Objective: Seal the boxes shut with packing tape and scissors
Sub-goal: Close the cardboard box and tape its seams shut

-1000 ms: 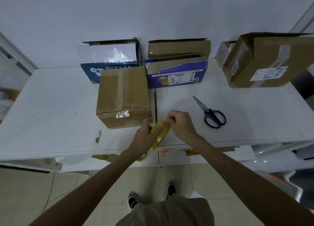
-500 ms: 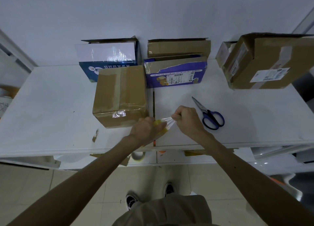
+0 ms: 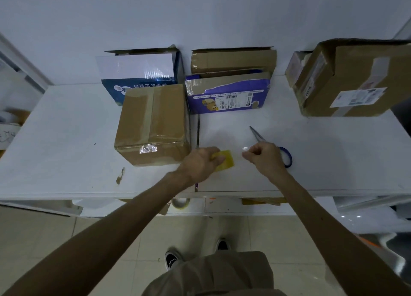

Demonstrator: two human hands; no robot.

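Gripping a yellow tape roll [image 3: 225, 161], the left hand [image 3: 199, 163] has its fingers curled round the roll's near side, holding it just above the front part of the white table [image 3: 55, 128]. The right hand [image 3: 265, 158] is a short way to the right of it, fingers clenched into a pinch on the clear tape end [image 3: 245, 149], which glints at the fingertips; the strip between roll and pinch is too faint to trace. Blue-handled scissors [image 3: 258, 136] lie flat on the table just beyond the right hand, which hides part of the handles, and the blades point away to the left. A closed brown box [image 3: 153, 122] sits just left of the left hand, with tape already along its top seam and a shiny tab on its front edge. Behind it stands a blue and white box [image 3: 138, 73] with flaps up, and beside that a purple box [image 3: 226, 95] with a torn front flap and a barcode label, both against the wall. A larger brown box [image 3: 355, 77] with a shipping label rests at the table's far right, well apart from the hands. A second roll [image 3: 180, 203] shows below the table edge.
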